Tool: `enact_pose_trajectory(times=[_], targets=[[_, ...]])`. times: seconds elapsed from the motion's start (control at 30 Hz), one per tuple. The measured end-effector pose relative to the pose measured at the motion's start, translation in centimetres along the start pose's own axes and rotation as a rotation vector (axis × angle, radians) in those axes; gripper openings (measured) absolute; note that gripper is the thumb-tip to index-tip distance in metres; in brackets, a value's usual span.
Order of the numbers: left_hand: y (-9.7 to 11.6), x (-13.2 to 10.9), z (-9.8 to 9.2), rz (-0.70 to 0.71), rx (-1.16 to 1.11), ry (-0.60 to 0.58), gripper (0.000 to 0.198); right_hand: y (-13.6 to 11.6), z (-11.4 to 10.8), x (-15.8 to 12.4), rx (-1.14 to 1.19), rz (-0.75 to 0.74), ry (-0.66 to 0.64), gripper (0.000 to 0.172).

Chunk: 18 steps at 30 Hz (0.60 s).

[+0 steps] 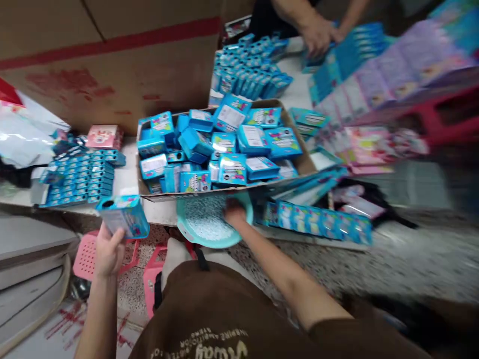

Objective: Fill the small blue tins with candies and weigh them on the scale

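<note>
My left hand (108, 249) grips a small blue carton (129, 219) from below, fingers and thumb closed on its lower part. The carton's top has a dark round hole, and a pale printed panel faces me. My right hand (234, 213) reaches into a light turquoise basin (211, 244). Small white pieces (205, 214) cover the basin's bottom, and my right fingers are blurred and partly hidden among them. Just beyond the basin, an open cardboard box (220, 192) is heaped with blue cartons (232, 169).
Rows of blue cartons (82, 174) stand at left by a pink-red box (105, 135); more cartons (250, 67) fill the back. Another person's hands (318, 37) work there. Purple cartons (404, 65) are stacked right. Blue packs (322, 222) lie near the edge; a pink stool (86, 254) stands below.
</note>
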<state>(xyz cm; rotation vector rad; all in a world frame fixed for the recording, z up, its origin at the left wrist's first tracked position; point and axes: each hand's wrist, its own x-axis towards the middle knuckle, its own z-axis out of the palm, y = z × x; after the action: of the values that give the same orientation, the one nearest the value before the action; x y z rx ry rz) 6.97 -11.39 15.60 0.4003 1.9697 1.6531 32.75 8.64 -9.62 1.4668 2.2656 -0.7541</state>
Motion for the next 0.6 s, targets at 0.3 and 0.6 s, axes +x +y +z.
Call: enact_pose_trajectory(times=[0.3,0.6], targets=[[-13.1,-5.9,0.8,-0.477,-0.054,-0.035,0.064,-1.6,3.9,0.0,0.213,0.092,-0.107,0.057],[-14.3,-5.1,2.7,-0.395,0.022,-0.016,0.059,-4.4,5.7,0.3,0.703,0.121,-0.264,0.047]])
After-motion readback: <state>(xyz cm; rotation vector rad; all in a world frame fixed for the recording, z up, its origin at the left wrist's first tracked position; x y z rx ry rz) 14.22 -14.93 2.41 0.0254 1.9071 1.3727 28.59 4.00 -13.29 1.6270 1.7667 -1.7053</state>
